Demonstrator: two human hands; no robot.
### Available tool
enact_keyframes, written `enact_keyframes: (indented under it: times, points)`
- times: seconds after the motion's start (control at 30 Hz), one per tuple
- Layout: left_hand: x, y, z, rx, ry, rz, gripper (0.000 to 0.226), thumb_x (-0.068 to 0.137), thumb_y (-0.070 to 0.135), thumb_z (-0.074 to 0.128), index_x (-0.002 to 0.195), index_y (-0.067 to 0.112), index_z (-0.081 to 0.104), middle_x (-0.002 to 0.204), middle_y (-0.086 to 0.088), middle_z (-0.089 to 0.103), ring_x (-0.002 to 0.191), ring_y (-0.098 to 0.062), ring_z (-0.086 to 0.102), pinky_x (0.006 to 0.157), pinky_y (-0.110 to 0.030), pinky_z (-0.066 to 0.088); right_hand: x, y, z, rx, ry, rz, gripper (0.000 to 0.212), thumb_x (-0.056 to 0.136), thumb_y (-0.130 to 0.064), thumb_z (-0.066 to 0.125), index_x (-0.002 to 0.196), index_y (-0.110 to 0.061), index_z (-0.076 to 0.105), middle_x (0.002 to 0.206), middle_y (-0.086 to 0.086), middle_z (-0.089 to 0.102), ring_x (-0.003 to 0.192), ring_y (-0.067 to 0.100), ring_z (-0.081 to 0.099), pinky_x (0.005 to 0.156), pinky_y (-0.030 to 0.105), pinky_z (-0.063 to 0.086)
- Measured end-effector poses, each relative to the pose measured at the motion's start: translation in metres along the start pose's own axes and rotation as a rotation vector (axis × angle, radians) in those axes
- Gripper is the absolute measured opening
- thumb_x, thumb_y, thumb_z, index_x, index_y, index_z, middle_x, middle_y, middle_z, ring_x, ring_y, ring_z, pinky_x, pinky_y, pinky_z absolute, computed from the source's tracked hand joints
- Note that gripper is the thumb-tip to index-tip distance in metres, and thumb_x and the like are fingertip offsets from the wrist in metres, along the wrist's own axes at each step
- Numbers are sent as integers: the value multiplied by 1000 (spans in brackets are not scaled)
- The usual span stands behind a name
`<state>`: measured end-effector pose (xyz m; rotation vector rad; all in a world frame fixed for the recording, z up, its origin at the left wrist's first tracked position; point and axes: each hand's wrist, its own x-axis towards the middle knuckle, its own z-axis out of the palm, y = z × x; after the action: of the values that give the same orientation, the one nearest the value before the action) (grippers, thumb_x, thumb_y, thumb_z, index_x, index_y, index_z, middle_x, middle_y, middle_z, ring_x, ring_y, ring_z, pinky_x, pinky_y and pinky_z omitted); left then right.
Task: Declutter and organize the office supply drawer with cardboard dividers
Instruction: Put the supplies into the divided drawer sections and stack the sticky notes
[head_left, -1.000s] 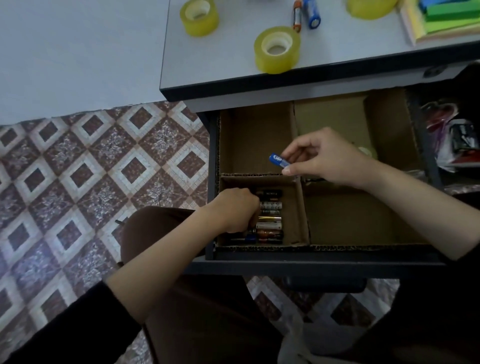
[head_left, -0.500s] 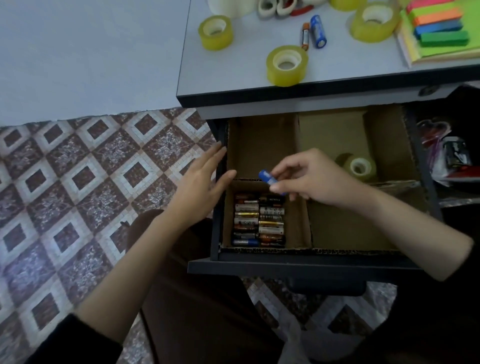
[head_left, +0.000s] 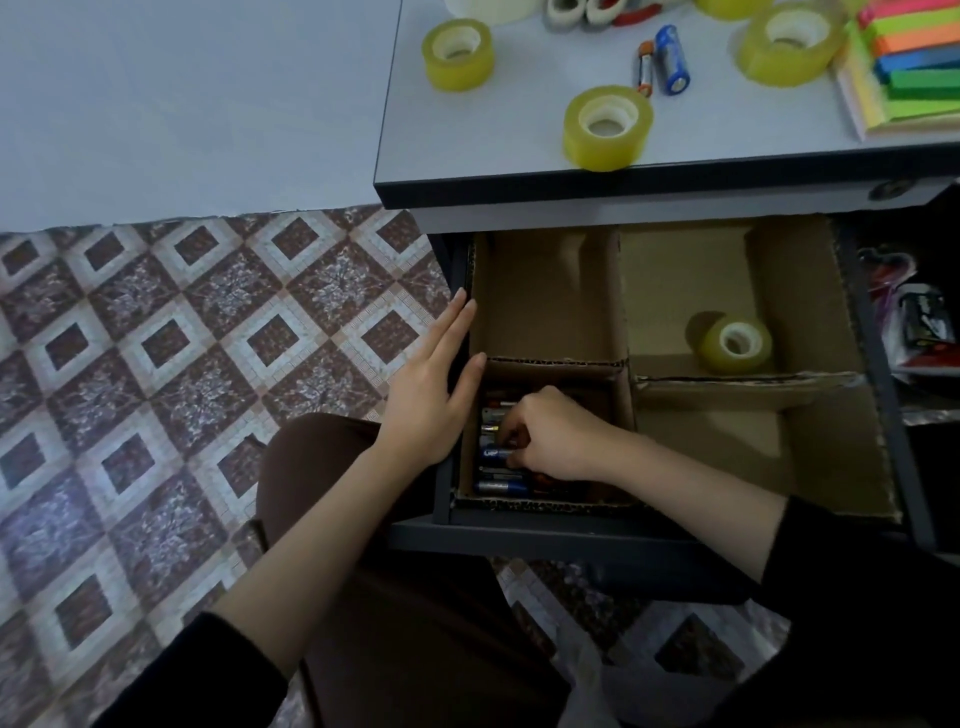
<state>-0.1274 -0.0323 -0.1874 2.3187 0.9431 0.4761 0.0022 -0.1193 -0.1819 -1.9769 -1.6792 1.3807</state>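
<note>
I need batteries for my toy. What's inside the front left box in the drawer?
Batteries lying in rows, and the right hand pinching a blue battery. The hand covers the right half, so what lies beneath it cannot be seen.

Worn on the head, looking forward and steeply down over a seated lap (head_left: 415, 597). Wide-angle, bowing straight edges toward the borders. Centred roughly on the open drawer (head_left: 571, 526), seen almost from above. Takes in the desk (head_left: 467, 140) top across the upper right and the patterned floor (head_left: 156, 364) on the left. Close: near enough to catch pale lettering on the blue battery (head_left: 496, 453) pinched at the fingertips of the right hand (head_left: 556, 441). Looks out from between the two forearms, with the left hand (head_left: 426, 395) just left of centre. Single viewpoint.
</note>
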Motion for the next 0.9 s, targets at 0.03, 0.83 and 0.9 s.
enact_keyframes:
  times: [0.03,0.83,0.9]
  points:
    - [0,0,0,-4,7,3,50,98,24,44,145,18,28,151,13,20,133,4,21,102,-17,33,1,1,1,-1,-8,1,32,87,-14,64,119,-13,63,117,5,59,89,10,51,71,16,41]
    - [1,10,-10,179,-44,21,52,98,28,44,145,17,29,154,3,21,136,-15,29,99,-21,29,-34,-9,-38,-3,161,-82,13,89,-15,60,97,-18,70,89,-4,66,82,4,58,77,20,47]
    - [6,12,-17,222,-72,14,52,96,29,47,144,17,32,152,2,27,137,-17,27,105,-23,24,-46,-14,-53,-3,223,-107,8,88,-17,62,86,-20,69,83,-8,66,80,2,57,75,18,45]
